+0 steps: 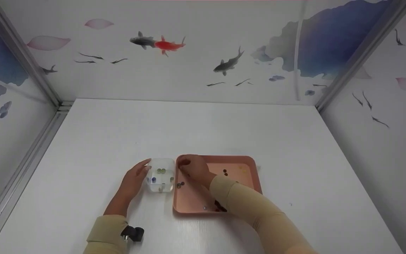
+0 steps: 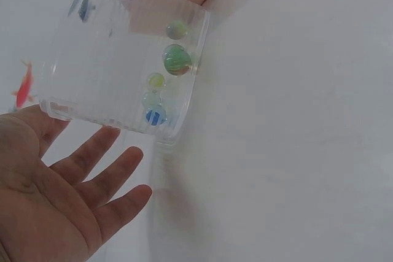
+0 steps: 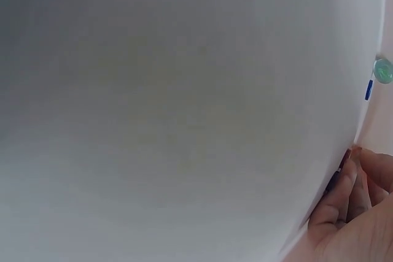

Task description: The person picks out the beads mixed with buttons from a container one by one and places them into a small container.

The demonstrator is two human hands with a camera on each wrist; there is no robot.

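My left hand (image 1: 132,181) rests at the left side of a clear plastic container (image 1: 163,163). In the left wrist view, its fingers are spread and relaxed along the container wall. Inside lie several glass marbles, among them a green one (image 2: 178,59) and a blue one (image 2: 155,115). My right hand (image 1: 196,167) is low in the far left corner of a pink tray (image 1: 231,158). Its thumb and fingers are bent and bunched near a small dark red piece (image 3: 345,159); whether they grip it is unclear. A pale green marble (image 3: 383,70) lies beyond.
Dark marbles (image 1: 225,172) and yellow ones (image 1: 243,169) lie in the tray, with more near its left side (image 1: 180,184). My right forearm (image 1: 252,201) crosses the tray and hides part of it. The white table (image 1: 196,130) meets patterned panels on three sides.
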